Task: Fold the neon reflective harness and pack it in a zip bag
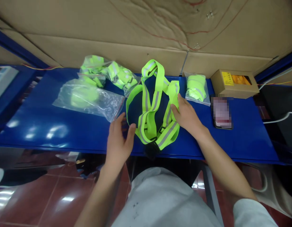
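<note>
A neon yellow-green reflective harness (157,97) with grey stripes and a black buckle (152,148) lies in loose loops at the middle of the blue table. On its right side, my right hand (187,115) has the strap between thumb and fingers. My left hand (119,137) is beside the harness's left edge, thumb and fingers spread, holding nothing. Just beyond its fingertips is a clear zip bag (105,102) with a yellow-green bundle inside.
Several bagged yellow-green bundles (121,75) sit at the back left. Another bagged harness (196,88) lies at the back right, near a cardboard box (234,85) and a phone (222,113). Cardboard panels (101,47) line the back of the blue table (42,119).
</note>
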Available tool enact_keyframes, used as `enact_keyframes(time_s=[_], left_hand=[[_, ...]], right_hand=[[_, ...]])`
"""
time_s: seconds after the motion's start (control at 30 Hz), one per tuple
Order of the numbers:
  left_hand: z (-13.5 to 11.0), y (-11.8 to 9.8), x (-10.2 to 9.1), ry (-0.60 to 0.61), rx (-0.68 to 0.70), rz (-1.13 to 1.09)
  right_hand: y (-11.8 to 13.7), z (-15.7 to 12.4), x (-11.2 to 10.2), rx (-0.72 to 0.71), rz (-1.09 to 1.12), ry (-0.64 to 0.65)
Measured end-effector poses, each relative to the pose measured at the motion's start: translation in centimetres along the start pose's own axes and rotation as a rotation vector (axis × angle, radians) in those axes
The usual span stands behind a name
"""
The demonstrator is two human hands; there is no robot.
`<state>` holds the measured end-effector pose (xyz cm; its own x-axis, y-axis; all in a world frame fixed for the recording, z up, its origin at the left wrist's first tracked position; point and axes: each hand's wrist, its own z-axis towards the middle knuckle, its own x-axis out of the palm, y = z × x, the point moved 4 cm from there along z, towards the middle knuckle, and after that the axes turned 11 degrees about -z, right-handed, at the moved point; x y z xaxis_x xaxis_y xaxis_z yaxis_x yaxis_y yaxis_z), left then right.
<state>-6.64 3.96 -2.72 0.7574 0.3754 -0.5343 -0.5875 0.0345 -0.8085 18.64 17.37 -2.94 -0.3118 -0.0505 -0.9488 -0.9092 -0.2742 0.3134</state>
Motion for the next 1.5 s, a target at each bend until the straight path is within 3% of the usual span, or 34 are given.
enact_keyframes(time_s=[0.1, 0.27, 0.37, 0.5, 0.63, 0.8, 0.9, 0.97, 1.1, 1.3, 1.5], left_hand=[[1.4, 0.8, 2.3, 0.051, 0.06, -0.05], [0.2, -0.6, 4.9, 0.142, 0.06, -0.118], [-0.7, -0.7, 4.3, 0.121, 0.066, -0.2], [-2.1, 0.2, 3.0, 0.065, 0.056, -0.24], [-3.2, -0.3, 3.4, 0.078, 0.078, -0.217], [-3.8, -1.5, 4.0, 0.175, 0.101, -0.228], [-4.2, -1.5, 2.0, 0.108, 0.171, -0.219], [-4.8, -1.8, 0.5, 0.085, 0.29, -0.186], [-6.9, -2.8, -0.4, 0.262, 0.555, -0.039], [-8.1, -1.9, 0.3, 0.408, 0.469, 0.055], [-8.3, -1.5, 2.3, 0.463, 0.542, 0.133]], right_hand=[[0.2, 0.6, 0.9, -0.004, 0.037, 0.003], [0.7, -0.5, 2.0, -0.101, 0.158, -0.022], [0.3, -2.4, 1.1, -0.055, 0.216, -0.074], [-0.3, -7.1, -0.3, 0.054, 0.307, -0.183], [0.6, -11.4, 0.6, 0.126, 0.343, -0.226], [1.9, -13.9, 1.1, 0.082, 0.3, -0.265], [1.8, -15.9, -0.4, -0.004, 0.268, -0.466], [2.3, -17.5, -1.1, -0.164, 0.236, -0.553], [3.9, -20.0, 0.1, -0.509, 0.07, -0.437], [3.1, -20.8, 2.1, -0.33, -0.008, -0.43], [3.5, -20.4, 2.2, -0.468, -0.115, -0.318]])
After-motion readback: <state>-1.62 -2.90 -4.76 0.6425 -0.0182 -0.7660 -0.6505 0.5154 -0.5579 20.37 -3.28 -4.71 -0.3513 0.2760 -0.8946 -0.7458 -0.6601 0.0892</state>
